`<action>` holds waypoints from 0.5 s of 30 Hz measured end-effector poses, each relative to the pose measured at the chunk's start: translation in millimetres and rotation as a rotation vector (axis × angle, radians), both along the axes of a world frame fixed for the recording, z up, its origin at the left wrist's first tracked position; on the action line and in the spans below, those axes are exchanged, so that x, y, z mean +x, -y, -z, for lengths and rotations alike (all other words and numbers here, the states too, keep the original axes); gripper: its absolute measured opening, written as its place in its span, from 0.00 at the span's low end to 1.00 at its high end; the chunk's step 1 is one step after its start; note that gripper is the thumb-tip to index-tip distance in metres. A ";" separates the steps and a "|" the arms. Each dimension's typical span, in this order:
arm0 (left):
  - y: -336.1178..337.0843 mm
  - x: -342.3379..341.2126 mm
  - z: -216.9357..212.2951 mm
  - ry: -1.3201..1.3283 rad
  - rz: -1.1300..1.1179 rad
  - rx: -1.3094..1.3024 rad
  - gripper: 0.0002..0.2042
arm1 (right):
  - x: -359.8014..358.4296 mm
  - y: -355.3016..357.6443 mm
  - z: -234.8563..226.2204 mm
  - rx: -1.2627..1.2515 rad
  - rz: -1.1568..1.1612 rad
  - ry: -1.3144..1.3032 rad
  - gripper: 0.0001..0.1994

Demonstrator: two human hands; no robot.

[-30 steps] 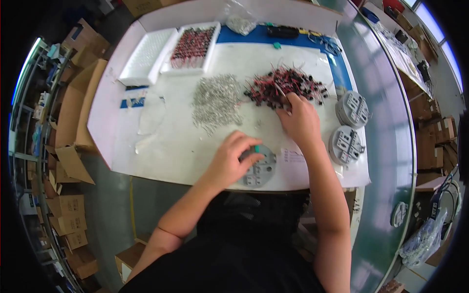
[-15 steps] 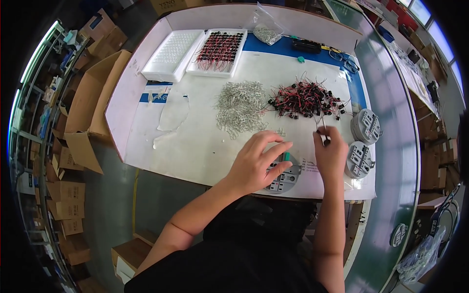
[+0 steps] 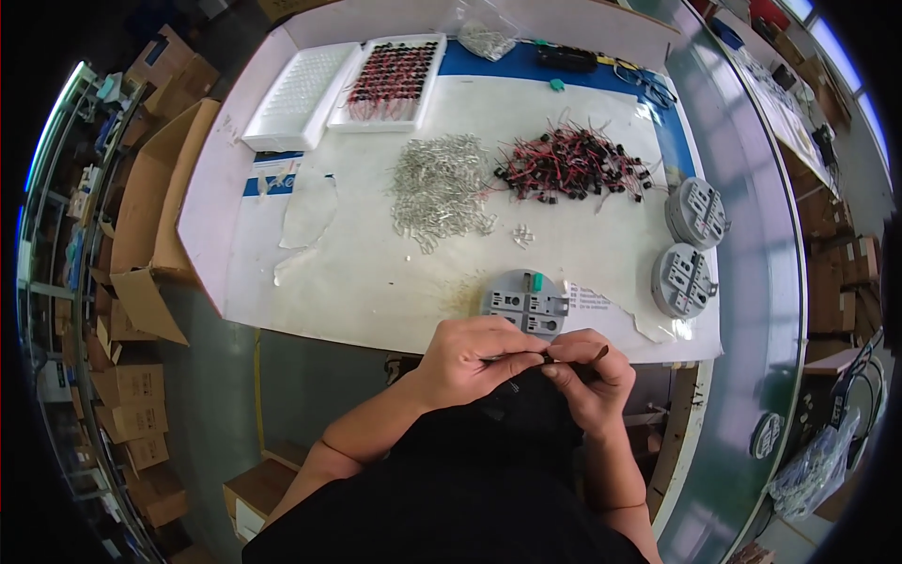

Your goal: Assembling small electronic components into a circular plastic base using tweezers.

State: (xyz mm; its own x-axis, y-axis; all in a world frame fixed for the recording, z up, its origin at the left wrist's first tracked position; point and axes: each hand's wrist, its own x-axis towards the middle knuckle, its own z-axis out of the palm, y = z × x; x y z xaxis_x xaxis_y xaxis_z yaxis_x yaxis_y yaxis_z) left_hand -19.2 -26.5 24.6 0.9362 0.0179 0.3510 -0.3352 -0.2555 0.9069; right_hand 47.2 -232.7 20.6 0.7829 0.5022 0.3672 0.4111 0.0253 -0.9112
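Note:
Close to the table's front edge, my left hand (image 3: 474, 362) and my right hand (image 3: 597, 381) meet with fingertips pinched together. Between them is a small black part (image 3: 548, 358), mostly covered by the fingers. Thin pale wire ends show below my left fingers. A narrow dark piece juts up beside my right index finger; its kind is unclear. Just beyond the hands lies a round grey device (image 3: 526, 299) with slots and a green block (image 3: 537, 282) on it. Farther back sit a heap of black parts with red and black wires (image 3: 575, 167) and a pile of small clear pieces (image 3: 440, 188).
Two more round grey devices (image 3: 684, 280) stand at the table's right side. At the back left are a white tray (image 3: 299, 99) and another filled with wired black parts (image 3: 390, 85). A plastic bag (image 3: 486, 42) lies at the back, and an open cardboard box (image 3: 155, 216) stands left.
My right hand has come down and left from near the wired heap, bringing a small black part. My left hand has moved down off the round device, and both hands now meet.

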 end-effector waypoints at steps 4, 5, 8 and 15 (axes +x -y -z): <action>12.0 -4.3 2.3 -0.092 -0.011 -0.198 0.11 | -7.4 -0.7 6.7 0.087 0.012 -0.030 0.12; 14.9 -5.2 1.8 -0.122 -0.023 -0.257 0.10 | -7.0 0.4 6.3 0.058 0.030 0.045 0.12; 15.5 -6.0 -0.1 -0.110 -0.037 -0.234 0.10 | -9.6 1.4 6.7 0.001 0.062 0.191 0.12; 22.7 -4.5 -4.4 -0.040 -0.042 -0.140 0.07 | -23.2 7.6 15.9 0.213 0.030 -0.344 0.10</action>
